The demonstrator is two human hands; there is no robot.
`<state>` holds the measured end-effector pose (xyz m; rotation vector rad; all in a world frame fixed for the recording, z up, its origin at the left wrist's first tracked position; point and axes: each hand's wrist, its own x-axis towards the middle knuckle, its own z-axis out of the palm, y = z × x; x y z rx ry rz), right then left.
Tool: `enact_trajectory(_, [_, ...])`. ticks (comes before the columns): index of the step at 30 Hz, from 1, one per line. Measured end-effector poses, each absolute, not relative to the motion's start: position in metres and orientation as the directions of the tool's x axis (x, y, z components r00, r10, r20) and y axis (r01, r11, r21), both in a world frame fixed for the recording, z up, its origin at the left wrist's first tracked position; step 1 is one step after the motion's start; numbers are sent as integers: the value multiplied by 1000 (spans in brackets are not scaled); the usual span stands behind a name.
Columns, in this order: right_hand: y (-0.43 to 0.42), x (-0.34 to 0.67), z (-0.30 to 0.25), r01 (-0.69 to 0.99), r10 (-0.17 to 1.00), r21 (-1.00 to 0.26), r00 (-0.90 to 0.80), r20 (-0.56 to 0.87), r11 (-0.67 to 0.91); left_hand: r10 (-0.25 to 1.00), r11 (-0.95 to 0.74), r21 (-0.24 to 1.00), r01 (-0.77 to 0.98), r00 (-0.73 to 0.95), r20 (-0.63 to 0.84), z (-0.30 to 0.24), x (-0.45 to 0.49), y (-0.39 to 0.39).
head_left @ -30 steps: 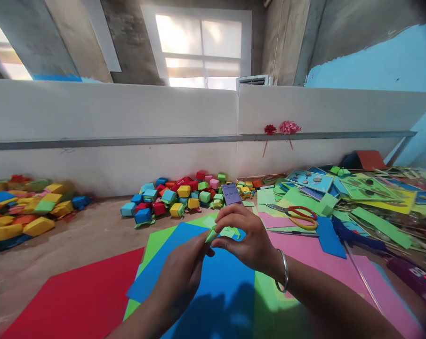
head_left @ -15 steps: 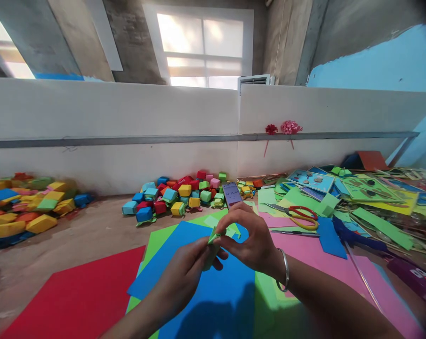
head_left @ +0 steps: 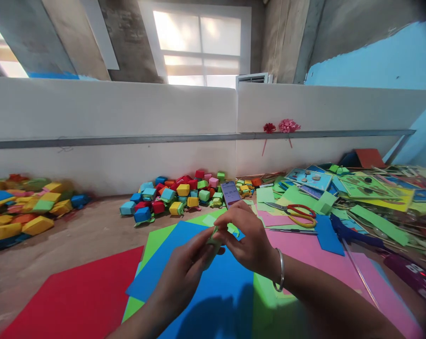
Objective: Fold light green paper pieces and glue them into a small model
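Note:
A small piece of light green paper [head_left: 213,237] is pinched between my two hands, above a blue paper sheet [head_left: 213,287]. My left hand [head_left: 188,261] grips it from the left with thumb and fingers closed. From the right, the thumb and forefinger of my right hand [head_left: 246,238] close on the paper's upper edge; a silver bangle circles that wrist. Fingers cover most of the piece, so its folded shape cannot be made out. Small light green scraps [head_left: 233,229] lie just behind the fingers.
Small coloured paper boxes [head_left: 168,194] are heaped behind my hands, beside a phone [head_left: 229,193]. A larger pile of boxes [head_left: 39,207] stands left, above a red sheet [head_left: 78,296]. Scissors [head_left: 297,214], a pen [head_left: 292,231] and a purple glue gun [head_left: 410,273] lie right.
The fingers of both hands have drawn closer around the green paper, hiding more of it. My right fingertips have shifted slightly up and left. The whole view has moved a little.

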<state>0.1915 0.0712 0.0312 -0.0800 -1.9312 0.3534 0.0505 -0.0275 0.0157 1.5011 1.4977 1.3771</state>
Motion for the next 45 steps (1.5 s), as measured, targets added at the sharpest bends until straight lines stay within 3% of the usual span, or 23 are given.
enact_trajectory(5, [70, 191, 32, -33, 255, -278, -312, 915, 960, 941, -213, 956, 201, -222, 256, 14, 50, -26])
enact_trajectory(9, [73, 194, 34, -56, 296, -343, -389, 872, 938, 939, -213, 958, 193, -232, 256, 12, 49, -26])
enact_trajectory(13, [76, 195, 33, -133, 358, -444, -414, 837, 886, 932, -188, 924, 332, -238, 275, 15, 51, -28])
enact_trajectory(17, [77, 193, 31, -106, 470, -552, -409, 782, 827, 933, -141, 835, 532, -210, 291, 19, 48, -27])
enact_trajectory(21, [83, 194, 32, -63, 493, -591, -485, 722, 804, 874, -226, 720, 656, -190, 448, 23, 39, -23])
enact_trajectory(23, [88, 195, 32, -50, 433, -540, -538, 724, 840, 851, -238, 679, 695, -188, 490, 23, 35, -22])
enact_trajectory(26, [92, 194, 29, -13, 253, -334, -626, 738, 942, 821, -268, 611, 745, -155, 550, 20, 30, -22])
enact_trajectory(30, [88, 190, 20, 105, 86, -20, -679, 729, 994, 748, -327, 318, 890, 38, 663, 14, 30, -23])
enact_trajectory(33, [86, 191, 20, 120, 49, 55, -719, 693, 991, 708, -300, 85, 950, 162, 688, 14, 31, -26])
enact_trajectory(35, [89, 195, 23, 57, 22, 32, -754, 657, 998, 692, -303, 21, 953, 205, 693, 16, 30, -28])
enact_trajectory(37, [94, 200, 26, 21, 8, 12, -762, 648, 1000, 687, -321, 48, 946, 198, 699, 19, 28, -29])
enact_trajectory(41, [100, 203, 28, 24, 14, 5, -715, 699, 1000, 726, -348, 249, 904, 92, 681, 23, 24, -29])
enact_trajectory(43, [100, 203, 31, -21, 50, -85, -660, 749, 996, 758, -345, 382, 857, 14, 652, 27, 22, -28])
enact_trajectory(45, [101, 203, 34, -70, 188, -280, -588, 787, 957, 777, -326, 548, 770, -112, 620, 31, 21, -28])
